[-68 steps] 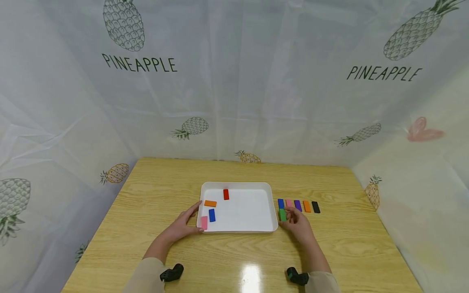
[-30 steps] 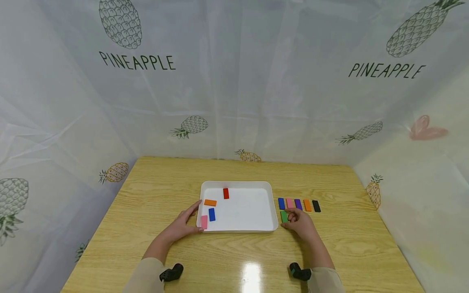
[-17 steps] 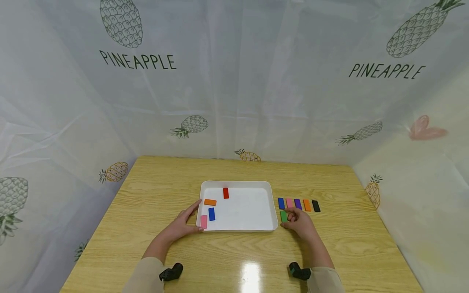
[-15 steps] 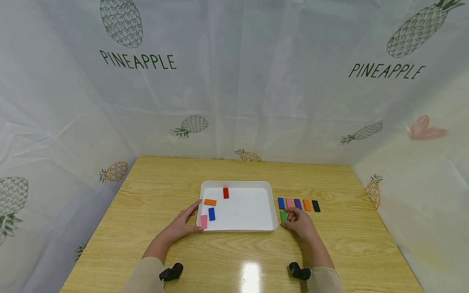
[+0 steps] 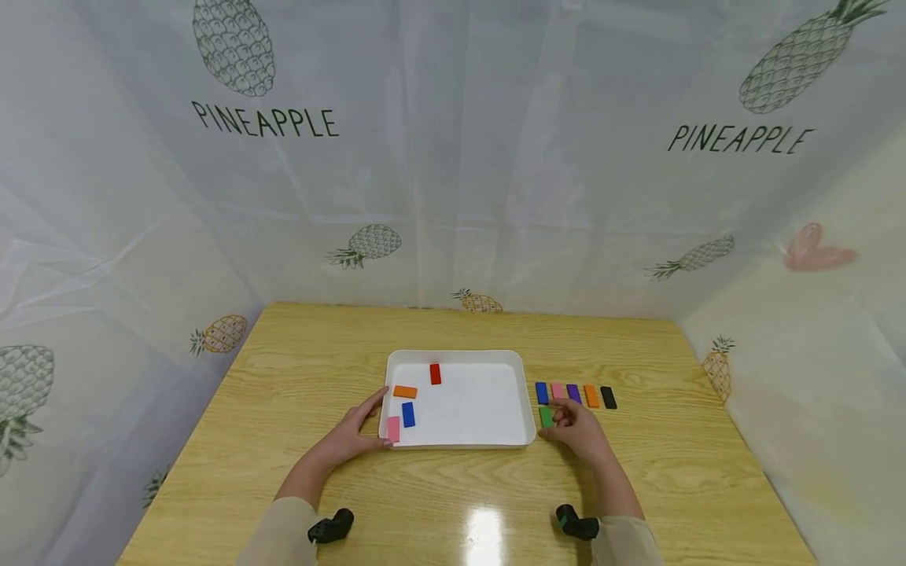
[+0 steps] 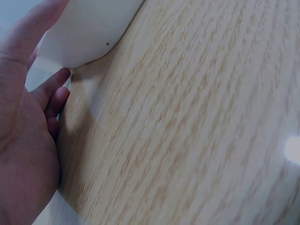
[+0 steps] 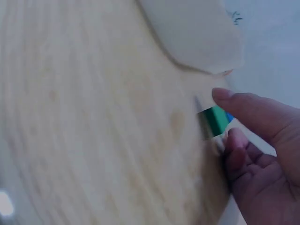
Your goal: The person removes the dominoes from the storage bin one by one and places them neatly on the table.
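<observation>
A shallow white tray [image 5: 467,405] lies on the table; inside its left half are a red block [image 5: 435,374], an orange block [image 5: 405,391], a blue block [image 5: 408,414] and a pink block [image 5: 393,428]. My left hand [image 5: 348,437] rests against the tray's left end, fingers stretched along the side and thumb at the near corner. Right of the tray, my right hand [image 5: 579,431] pinches a small flat green block [image 5: 545,417] between thumb and finger. The right wrist view shows that green block [image 7: 215,122] low over the wood grain.
Beyond my right hand, a row of blocks stretches rightward: blue [image 5: 541,393], pink [image 5: 557,391], purple [image 5: 574,394], orange [image 5: 591,395] and black [image 5: 608,397]. A pineapple-print curtain [image 5: 453,157] encloses the table [image 5: 333,338] at back and sides.
Over the last two seconds, my right hand has drawn the green block slightly nearer, away from the blue one in the row. My left hand and the tray stay put.
</observation>
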A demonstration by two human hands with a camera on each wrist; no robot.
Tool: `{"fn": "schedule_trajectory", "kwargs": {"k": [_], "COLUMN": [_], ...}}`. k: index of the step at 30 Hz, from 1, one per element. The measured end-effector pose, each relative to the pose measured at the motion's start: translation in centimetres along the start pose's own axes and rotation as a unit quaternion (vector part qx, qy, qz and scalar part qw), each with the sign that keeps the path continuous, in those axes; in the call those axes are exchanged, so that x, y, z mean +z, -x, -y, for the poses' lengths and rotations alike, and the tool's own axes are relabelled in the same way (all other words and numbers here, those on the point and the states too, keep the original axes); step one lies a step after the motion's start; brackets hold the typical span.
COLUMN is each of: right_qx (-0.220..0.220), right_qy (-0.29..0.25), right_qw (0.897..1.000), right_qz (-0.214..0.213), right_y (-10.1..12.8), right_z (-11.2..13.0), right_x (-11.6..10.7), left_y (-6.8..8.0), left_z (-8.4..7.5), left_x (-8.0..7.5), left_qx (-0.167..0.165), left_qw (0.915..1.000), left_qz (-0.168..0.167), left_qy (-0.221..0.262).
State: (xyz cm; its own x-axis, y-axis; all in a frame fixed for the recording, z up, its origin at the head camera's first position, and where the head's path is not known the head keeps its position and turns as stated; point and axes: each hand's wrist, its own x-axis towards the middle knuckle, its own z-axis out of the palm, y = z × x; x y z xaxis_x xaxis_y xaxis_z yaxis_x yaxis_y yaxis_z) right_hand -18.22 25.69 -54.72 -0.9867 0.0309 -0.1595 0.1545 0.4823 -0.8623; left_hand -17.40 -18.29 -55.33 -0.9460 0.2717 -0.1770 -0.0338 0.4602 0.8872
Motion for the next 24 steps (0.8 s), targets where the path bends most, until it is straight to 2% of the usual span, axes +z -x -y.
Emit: {"fn": "schedule_trajectory", "kwargs": {"k": [7,13,24], "right_qx": [0.006,-0.013,-0.058], "right_qy": [0.005,-0.011,-0.030], "right_qw": [1.000,1.000,0.997], "right_qz": [-0.006,-0.004,0.040], "right_y": [0.4,1.0,1.8], "right_z": [1.7,4.3,7.9], "right_x": [0.3,1.0,4.9], "left_y": [0.2,0.1,0.1], "left_z": [-0.1,0.1,0.1], "left_x": [-0.1,-0.2,-0.2], "left_qx": [-0.005,-0.001,-0.006], "left_qw": [1.0000,1.0000,1.0000], "left_qz": [0.003,0.004,0.002], "left_qy": [0.007,0.006,0.001]}}
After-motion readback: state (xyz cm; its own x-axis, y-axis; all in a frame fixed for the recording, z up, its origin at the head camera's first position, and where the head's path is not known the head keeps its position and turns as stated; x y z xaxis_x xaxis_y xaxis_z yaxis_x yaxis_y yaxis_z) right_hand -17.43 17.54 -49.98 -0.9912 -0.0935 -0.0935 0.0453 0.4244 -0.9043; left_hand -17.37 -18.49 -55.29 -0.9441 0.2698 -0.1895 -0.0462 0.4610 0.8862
